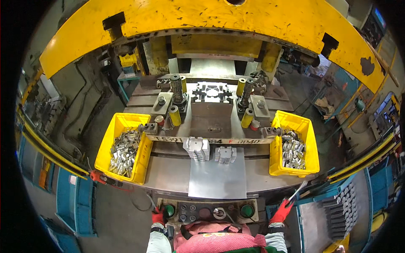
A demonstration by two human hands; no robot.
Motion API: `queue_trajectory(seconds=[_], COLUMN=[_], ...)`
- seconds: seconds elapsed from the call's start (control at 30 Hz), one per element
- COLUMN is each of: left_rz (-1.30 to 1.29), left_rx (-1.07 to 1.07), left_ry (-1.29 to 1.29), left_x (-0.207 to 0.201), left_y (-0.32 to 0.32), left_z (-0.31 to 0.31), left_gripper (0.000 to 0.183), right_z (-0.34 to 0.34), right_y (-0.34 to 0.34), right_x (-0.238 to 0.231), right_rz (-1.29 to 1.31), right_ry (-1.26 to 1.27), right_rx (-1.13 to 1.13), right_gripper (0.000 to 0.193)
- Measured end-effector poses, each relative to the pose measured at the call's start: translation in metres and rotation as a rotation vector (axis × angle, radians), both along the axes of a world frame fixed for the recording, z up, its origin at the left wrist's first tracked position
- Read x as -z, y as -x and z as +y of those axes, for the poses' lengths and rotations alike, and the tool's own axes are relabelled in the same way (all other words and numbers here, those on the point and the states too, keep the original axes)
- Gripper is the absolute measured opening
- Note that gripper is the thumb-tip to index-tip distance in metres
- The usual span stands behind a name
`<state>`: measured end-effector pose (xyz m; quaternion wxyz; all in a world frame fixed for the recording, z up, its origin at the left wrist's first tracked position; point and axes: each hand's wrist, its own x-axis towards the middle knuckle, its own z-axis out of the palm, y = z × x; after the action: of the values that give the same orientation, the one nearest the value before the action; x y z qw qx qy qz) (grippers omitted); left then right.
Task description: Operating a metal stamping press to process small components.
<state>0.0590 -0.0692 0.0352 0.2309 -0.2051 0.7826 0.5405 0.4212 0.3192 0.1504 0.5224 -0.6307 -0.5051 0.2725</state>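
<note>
My left hand [158, 216], in a red glove, is closed on a thin metal rod [150, 201] that points up. It is beside the left green push button [168, 210] of the control panel [194, 216]; whether it touches the button I cannot tell. To the right of the panel, my right hand [281, 212], also red-gloved, grips a slim, pale metal tool [298, 190] slanting up and to the right. Ahead, a taller stack of flat metal plates [197, 148] and a shorter stack [225, 154] stand on or at the back edge of a bare metal sheet [217, 179].
Yellow bins of metal scraps, left [143, 162] and right [314, 154], flank the press bed. Behind the stacks is a die [211, 90] between dark springs [177, 89], under the yellow press frame [198, 19]. A table [314, 225] with rows of parts stands right.
</note>
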Motion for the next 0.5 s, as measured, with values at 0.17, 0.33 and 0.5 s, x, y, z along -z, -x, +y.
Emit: queue_trajectory(seconds=[0.17,0.33,0.5], left_rz=[0.187,0.315,0.227], left_rx=[-0.087,0.045,0.021], left_ry=[0.027,0.210,0.168], left_x=[0.023,0.026,0.038], left_y=[0.001,0.001,0.005], left_z=[-0.018,-0.019,-0.007], left_gripper=[0.044,0.043,0.050], right_z=[0.032,0.065,0.136], right_y=[0.151,0.315,0.396], right_x=[-0.170,-0.262,-0.238], right_rz=[-0.038,-0.776,-1.259], right_ry=[-0.055,-0.420,-0.368], right_rx=[-0.800,-0.971,-0.902], right_gripper=[0.052,0.038,0.031])
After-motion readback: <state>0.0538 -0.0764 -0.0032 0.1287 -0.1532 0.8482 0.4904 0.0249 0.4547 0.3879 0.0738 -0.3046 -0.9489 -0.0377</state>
